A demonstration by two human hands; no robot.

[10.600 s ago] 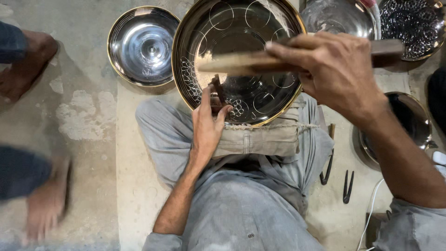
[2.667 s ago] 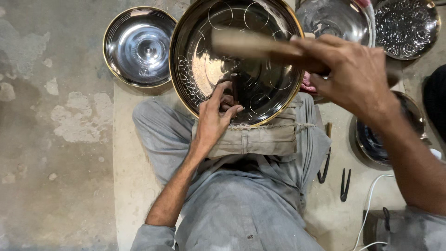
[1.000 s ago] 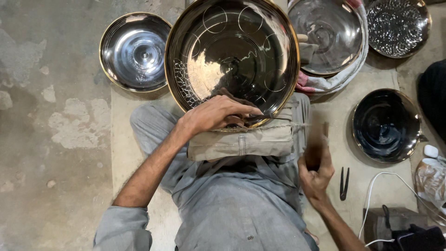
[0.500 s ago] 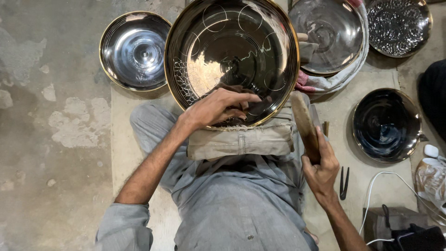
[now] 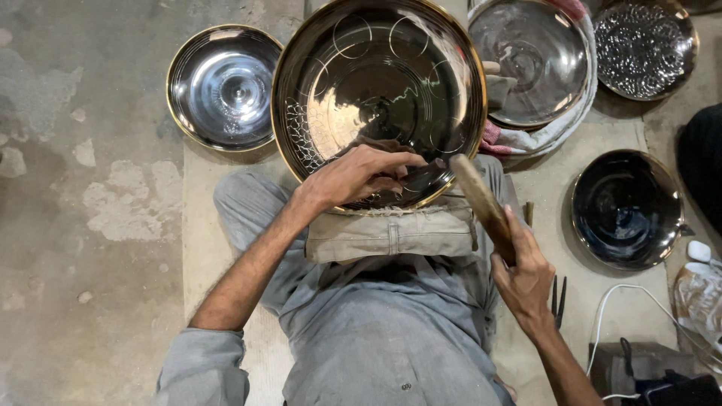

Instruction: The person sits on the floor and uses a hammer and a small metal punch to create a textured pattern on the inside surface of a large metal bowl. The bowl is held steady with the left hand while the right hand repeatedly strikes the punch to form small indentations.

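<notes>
Since a second ago the right hand (image 5: 526, 274) has come up from the floor beside the thigh with a wooden mallet (image 5: 483, 204), and the mallet's rounded end now stands just beside the lower right rim of the large brass dish (image 5: 376, 98); half a second ago it was lower and further from the rim. The left hand (image 5: 353, 177) has hardly shifted.

The large brass dish is round and shallow, with a gold-coloured rim and a mirror-bright inside. Circles are scribed across its upper part, and a band of small hammered dimples runs along its lower left wall. It rests tilted on a folded grey cloth pad (image 5: 391, 233) laid across the person's lap.

The left hand lies inside the dish at its near edge, fingers curled down around a small dark tool that is mostly hidden. The right hand is wrapped tight around the mallet's handle, with the head pointing up and left.

On the floor, a smaller steel bowl (image 5: 226, 86) sits left of the dish, and a dark bowl (image 5: 626, 209) lies to the right.
</notes>
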